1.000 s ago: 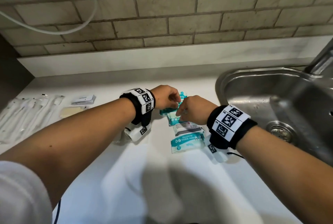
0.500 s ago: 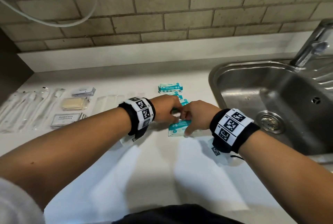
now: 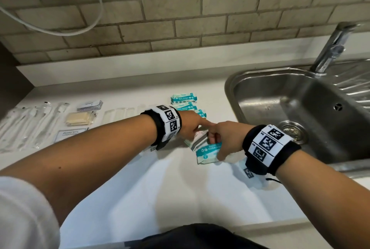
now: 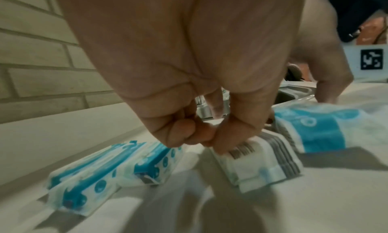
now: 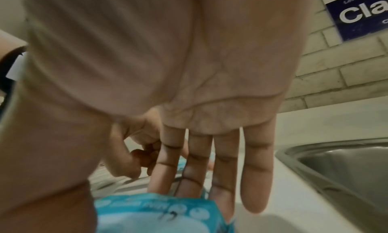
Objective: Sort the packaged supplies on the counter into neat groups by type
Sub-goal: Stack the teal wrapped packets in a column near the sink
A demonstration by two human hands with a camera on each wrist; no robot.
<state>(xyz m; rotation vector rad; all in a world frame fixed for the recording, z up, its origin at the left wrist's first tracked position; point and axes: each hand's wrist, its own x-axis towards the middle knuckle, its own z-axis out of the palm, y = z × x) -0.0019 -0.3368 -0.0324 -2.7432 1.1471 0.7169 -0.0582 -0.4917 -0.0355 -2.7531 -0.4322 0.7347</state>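
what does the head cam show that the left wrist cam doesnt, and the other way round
Only the head view: the long clear-wrapped packets, the yellow sachets and the sink drain. Only the left wrist view: the barcode on the white pack, with the left hand curled onto it. Both: that white pack, the teal wipe pack beside it, and the right hand.

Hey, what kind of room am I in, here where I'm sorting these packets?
Most likely a shared kitchenette or wash area, perhaps at a workplace. A steel sink with a tap is set into a white counter, the wall behind is brick tile, and a printed blue sign hangs on it.
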